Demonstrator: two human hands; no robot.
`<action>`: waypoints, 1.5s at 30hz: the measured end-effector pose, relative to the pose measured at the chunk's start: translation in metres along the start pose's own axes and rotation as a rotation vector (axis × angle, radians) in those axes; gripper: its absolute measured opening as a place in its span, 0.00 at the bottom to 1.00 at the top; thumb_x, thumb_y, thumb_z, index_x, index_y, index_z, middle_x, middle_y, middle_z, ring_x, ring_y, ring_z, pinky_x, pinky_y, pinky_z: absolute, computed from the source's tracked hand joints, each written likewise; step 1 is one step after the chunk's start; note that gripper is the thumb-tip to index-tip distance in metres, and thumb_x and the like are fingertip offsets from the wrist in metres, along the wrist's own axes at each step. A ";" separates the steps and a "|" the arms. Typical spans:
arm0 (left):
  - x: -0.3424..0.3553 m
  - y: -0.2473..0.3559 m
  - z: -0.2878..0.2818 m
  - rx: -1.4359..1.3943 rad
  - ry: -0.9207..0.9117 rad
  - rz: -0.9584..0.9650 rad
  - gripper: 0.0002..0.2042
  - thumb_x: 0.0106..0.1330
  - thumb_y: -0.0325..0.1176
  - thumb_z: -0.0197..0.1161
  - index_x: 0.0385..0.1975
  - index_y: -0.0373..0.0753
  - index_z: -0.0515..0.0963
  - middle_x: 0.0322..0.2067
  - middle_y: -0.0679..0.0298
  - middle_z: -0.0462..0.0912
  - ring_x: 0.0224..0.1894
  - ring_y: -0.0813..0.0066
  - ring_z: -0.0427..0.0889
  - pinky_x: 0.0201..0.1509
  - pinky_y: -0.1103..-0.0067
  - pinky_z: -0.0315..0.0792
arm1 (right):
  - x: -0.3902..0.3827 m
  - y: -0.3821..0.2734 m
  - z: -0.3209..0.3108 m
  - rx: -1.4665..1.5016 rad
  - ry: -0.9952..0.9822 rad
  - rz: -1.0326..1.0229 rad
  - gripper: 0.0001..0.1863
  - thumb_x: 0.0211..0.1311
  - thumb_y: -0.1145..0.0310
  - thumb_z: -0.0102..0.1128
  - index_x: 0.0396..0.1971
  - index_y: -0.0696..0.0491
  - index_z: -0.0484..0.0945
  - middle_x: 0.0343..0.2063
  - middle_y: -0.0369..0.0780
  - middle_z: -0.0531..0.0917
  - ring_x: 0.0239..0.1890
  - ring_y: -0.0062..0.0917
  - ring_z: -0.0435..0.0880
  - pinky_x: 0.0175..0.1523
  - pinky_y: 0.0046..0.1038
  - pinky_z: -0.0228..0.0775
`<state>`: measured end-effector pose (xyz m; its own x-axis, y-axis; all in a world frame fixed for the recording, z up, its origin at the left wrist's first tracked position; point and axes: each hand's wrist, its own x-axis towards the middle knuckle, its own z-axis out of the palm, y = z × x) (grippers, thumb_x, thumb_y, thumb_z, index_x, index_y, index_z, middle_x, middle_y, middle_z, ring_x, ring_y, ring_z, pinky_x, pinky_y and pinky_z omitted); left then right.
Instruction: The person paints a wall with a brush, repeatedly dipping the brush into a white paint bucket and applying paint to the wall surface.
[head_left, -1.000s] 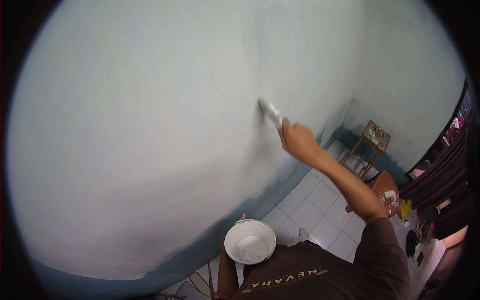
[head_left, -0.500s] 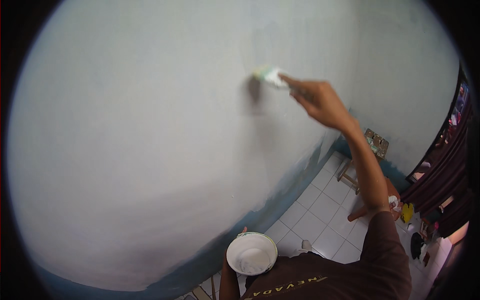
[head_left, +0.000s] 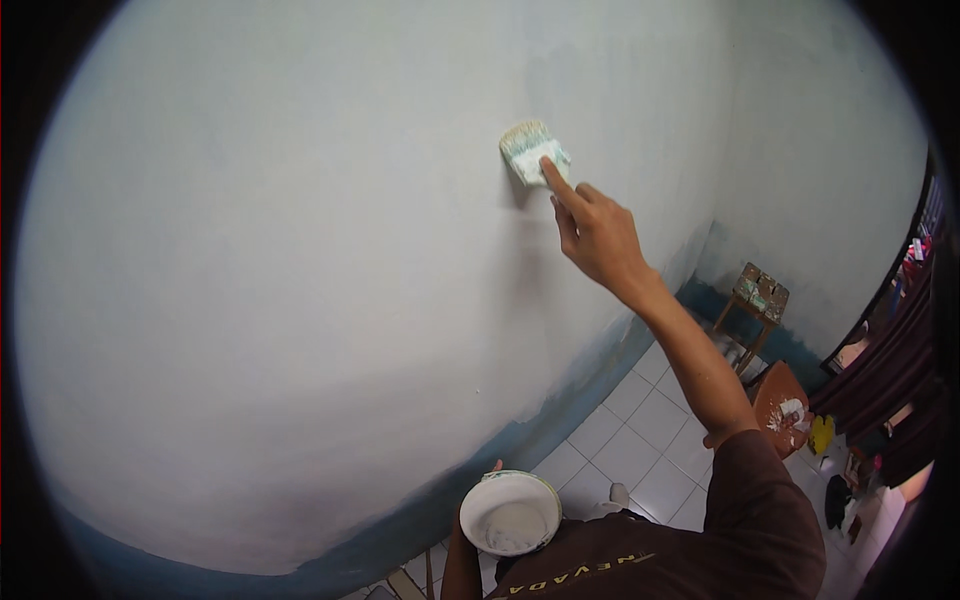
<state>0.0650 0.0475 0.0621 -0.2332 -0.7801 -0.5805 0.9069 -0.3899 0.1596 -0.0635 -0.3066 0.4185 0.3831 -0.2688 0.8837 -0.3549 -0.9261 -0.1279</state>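
Note:
My right hand (head_left: pixel 600 232) grips a wide paintbrush (head_left: pixel 535 152), its index finger laid along the paint-coated ferrule. The pale bristles are at the wall (head_left: pixel 300 260), which is coated whitish above a blue lower band (head_left: pixel 545 425); a shadow falls just below the brush. Low in the picture, a white bucket (head_left: pixel 512 514) with whitish paint inside is held against my body. My left hand (head_left: pixel 497 466) is at the bucket's far left rim, where only a fingertip shows; its other fingers are hidden by the bucket.
A paint-spattered wooden stool (head_left: pixel 761 292) stands in the room's corner. Beside it is a brown chair (head_left: pixel 782 408) with white stuff on its seat. A dark curtain (head_left: pixel 880 350) hangs at the right. Light floor tiles (head_left: pixel 640 450) lie below, and a yellow item (head_left: pixel 821 434) sits near the curtain.
My right hand has turned and shifted slightly left and down, so the brush's broad face now shows with its bristles up. The left hand still holds the bucket.

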 end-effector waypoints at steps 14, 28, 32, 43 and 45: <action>0.007 -0.003 0.004 -0.061 0.007 0.064 0.28 0.71 0.63 0.56 0.31 0.42 0.86 0.29 0.63 0.89 0.28 0.69 0.87 0.36 0.69 0.82 | -0.220 -0.003 0.084 0.085 -0.471 0.239 0.33 0.62 0.75 0.62 0.69 0.44 0.70 0.19 0.42 0.76 0.17 0.37 0.76 0.24 0.38 0.71; 0.003 -0.005 0.001 0.063 0.090 0.136 0.27 0.72 0.62 0.56 0.32 0.42 0.86 0.29 0.63 0.89 0.27 0.69 0.86 0.36 0.68 0.82 | 0.017 -0.031 -0.011 0.248 0.087 0.045 0.28 0.64 0.72 0.61 0.66 0.42 0.75 0.17 0.40 0.73 0.18 0.33 0.73 0.26 0.36 0.67; 0.005 -0.013 0.015 -0.045 0.050 0.098 0.26 0.71 0.60 0.58 0.30 0.42 0.86 0.28 0.61 0.89 0.26 0.65 0.87 0.35 0.65 0.82 | 0.043 -0.053 0.019 0.180 0.181 0.008 0.33 0.64 0.73 0.62 0.70 0.42 0.69 0.21 0.40 0.74 0.17 0.33 0.73 0.23 0.36 0.68; 0.006 -0.022 0.022 -0.119 -0.068 0.130 0.27 0.72 0.62 0.56 0.38 0.40 0.86 0.35 0.59 0.90 0.32 0.65 0.88 0.39 0.65 0.83 | -0.077 -0.045 0.069 0.298 0.003 0.094 0.38 0.63 0.76 0.64 0.74 0.47 0.64 0.21 0.39 0.73 0.12 0.28 0.71 0.17 0.31 0.65; 0.012 -0.026 0.015 -0.205 -0.001 0.210 0.27 0.72 0.62 0.56 0.40 0.41 0.86 0.35 0.59 0.90 0.33 0.65 0.88 0.40 0.64 0.83 | -0.110 -0.048 0.074 0.350 -0.055 0.115 0.37 0.63 0.76 0.63 0.73 0.47 0.64 0.20 0.39 0.72 0.13 0.29 0.71 0.19 0.32 0.67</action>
<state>0.0336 0.0410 0.0632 -0.0333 -0.8340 -0.5507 0.9873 -0.1131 0.1116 -0.0255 -0.2523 0.2938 0.4060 -0.3815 0.8304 -0.0886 -0.9209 -0.3797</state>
